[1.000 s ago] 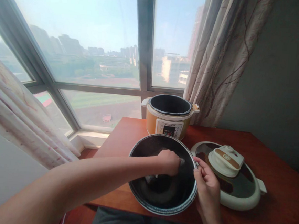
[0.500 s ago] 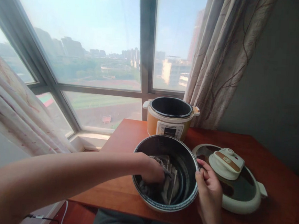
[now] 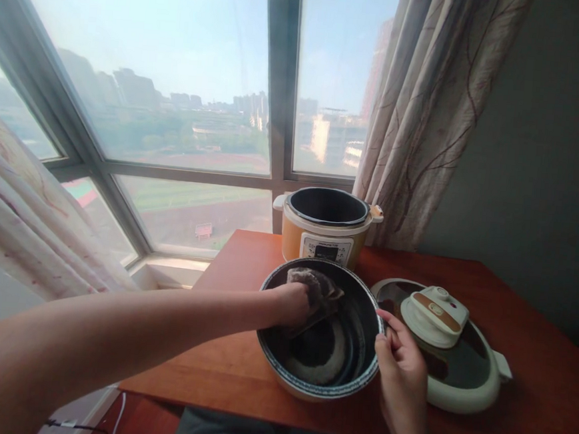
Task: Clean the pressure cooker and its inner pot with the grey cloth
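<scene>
Left hand (image 3: pixel 292 305) clamps cloth (image 3: pixel 314 287) inside pot (image 3: pixel 316 385) at its 11 o'clock wall, right hand (image 3: pixel 400 373) grips rim at 3; best pressed flat, rim held firm on desk (image 3: pixel 538 297).

The inner pot (image 3: pixel 321 330) is black inside, with a pale ring-shaped sheen on its floor and a light, finely speckled rim. The cloth (image 3: pixel 314 287) is mottled grey-brown. The cooker body (image 3: pixel 324 236) is orange-yellow with a cream top band, a white control panel and a black cavity. The lid (image 3: pixel 442 346) is cream at the rim, dark brown on its face, and carries a cream handle with a tan stripe. The table (image 3: pixel 530 403) is reddish-brown. The curtain (image 3: pixel 422 114) is beige with brown branching lines.
</scene>
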